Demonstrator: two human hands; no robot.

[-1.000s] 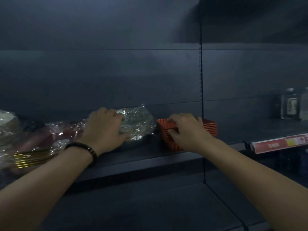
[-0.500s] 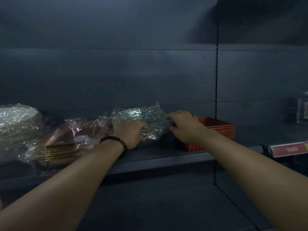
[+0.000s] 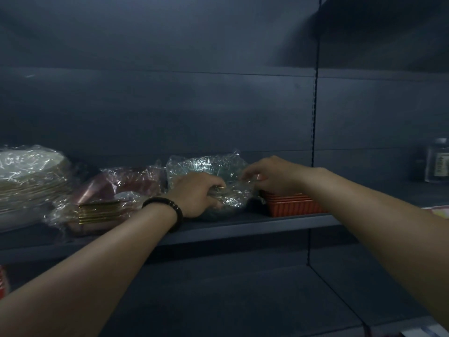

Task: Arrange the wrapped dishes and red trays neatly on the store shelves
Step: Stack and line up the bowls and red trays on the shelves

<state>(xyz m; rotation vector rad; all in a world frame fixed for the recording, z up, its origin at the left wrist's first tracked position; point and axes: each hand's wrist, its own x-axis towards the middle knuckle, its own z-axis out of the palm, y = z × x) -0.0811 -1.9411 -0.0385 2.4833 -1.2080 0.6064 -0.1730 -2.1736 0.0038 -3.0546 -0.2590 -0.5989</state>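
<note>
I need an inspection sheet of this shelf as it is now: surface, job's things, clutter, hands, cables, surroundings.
Surface: dark metal shelf, goods on its left and middle.
Job's things: clear-wrapped dishes in the middle; red trays stacked at their right; wrapped dark red dishes and wrapped white plates further left.
Clutter: nothing seen.
Hands: left hand grips the clear-wrapped dishes in front; right hand pinches their wrap, above the red trays.
Cables: nothing seen.
Surroundings: glass bottle on the next shelf, right.
</note>
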